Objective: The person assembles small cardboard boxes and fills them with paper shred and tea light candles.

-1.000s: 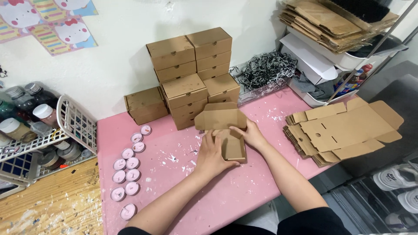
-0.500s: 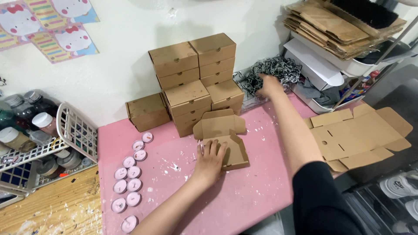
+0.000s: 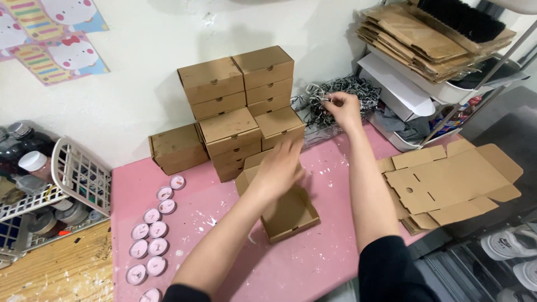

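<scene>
Two bare hands work over a pink tabletop (image 3: 313,268). At the centre lies an open cardboard box (image 3: 291,212), its lid flap raised toward twelve o'clock. The left hand (image 3: 279,168) hovers just above that flap, blurred, fingers spread loosely and gripping nothing that can be made out. The right hand (image 3: 342,109) reaches to one o'clock into a heap of grey shredded paper (image 3: 358,92) by the wall, its fingers pinched together on a few strands. Behind the open box, at twelve o'clock, stands a stack of closed cardboard boxes (image 3: 240,106), with a single closed one beside it at ten o'clock. Flat unfolded box blanks (image 3: 447,182) lie at three o'clock on the tabletop's edge. A double row of small pink tealight candles (image 3: 151,235) runs at eight o'clock. A white wire basket (image 3: 78,173) of jars sits at nine o'clock.
</scene>
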